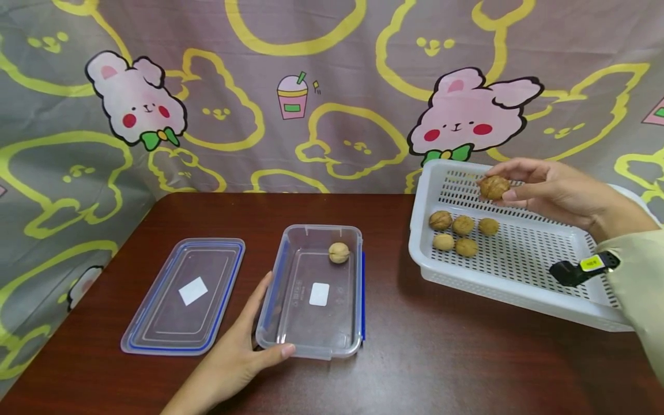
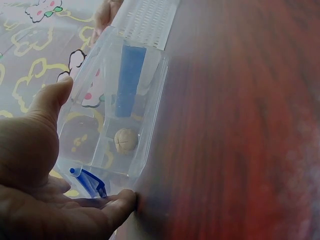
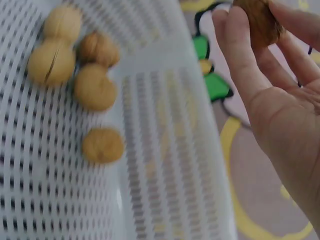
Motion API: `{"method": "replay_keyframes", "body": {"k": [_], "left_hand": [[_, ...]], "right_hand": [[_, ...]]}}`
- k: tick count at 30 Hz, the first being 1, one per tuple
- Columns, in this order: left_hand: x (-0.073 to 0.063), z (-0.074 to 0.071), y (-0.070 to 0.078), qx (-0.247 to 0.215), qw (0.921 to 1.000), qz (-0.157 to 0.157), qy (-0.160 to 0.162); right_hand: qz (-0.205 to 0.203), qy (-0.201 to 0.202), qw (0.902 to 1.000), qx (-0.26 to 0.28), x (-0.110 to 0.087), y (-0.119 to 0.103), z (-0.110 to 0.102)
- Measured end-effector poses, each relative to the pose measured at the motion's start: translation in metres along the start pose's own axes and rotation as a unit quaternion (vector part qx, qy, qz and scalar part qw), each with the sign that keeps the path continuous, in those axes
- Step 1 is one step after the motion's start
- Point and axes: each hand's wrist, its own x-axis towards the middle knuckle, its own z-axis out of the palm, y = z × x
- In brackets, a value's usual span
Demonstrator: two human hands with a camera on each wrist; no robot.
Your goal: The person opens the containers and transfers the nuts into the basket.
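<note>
Right hand [image 1: 544, 187] pinches a walnut [image 1: 494, 187] in its fingertips, up above the white basket [image 1: 519, 288] where five more sit. The clear container [image 1: 316, 328] is left of the basket with one nut [image 1: 339, 252] inside; left hand [image 1: 244, 351] lies flat against its near corner, bracing it. Best to lower the walnut in gently, I reckon, so it doesn't bounce out

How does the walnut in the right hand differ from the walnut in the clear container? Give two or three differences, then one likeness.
The walnut in the right hand is pinched in the fingertips of the right hand, in the air above the white basket; the walnut in the clear container lies loose and untouched on the floor of the clear container. The held one looks darker brown, the other paler. Both are whole and in shell.
</note>
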Motion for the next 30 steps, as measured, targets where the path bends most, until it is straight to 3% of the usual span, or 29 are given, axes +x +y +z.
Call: {"method": "replay_keyframes", "body": {"k": [3, 7, 11, 15, 25, 30], "left_hand": [[0.0, 0.0, 0.0, 0.002, 1.0, 0.0, 0.0], [0.0, 0.0, -0.001, -0.002, 1.0, 0.001, 0.0], [0.0, 0.001, -0.001, -0.001, 1.0, 0.003, 0.0], [0.0, 0.001, -0.002, -0.002, 1.0, 0.007, -0.001], [0.0, 0.001, 0.0, -0.006, 1.0, 0.005, 0.0], [0.0, 0.001, 0.0, -0.005, 1.0, 0.002, 0.001]], "right_hand": [[0.016, -0.011, 0.9991, -0.038, -0.001, 0.011, -0.004], [0.014, -0.064, 0.9968, -0.045, 0.0, 0.025, -0.009], [0.011, -0.139, 0.9898, -0.029, 0.004, 0.035, -0.012], [0.022, -0.18, 0.9834, -0.009, 0.006, 0.04, -0.012], [0.099, -0.198, 0.9747, -0.03, 0.007, 0.045, -0.014], [0.138, -0.186, 0.9718, -0.043, 0.008, 0.047, -0.013]]}}
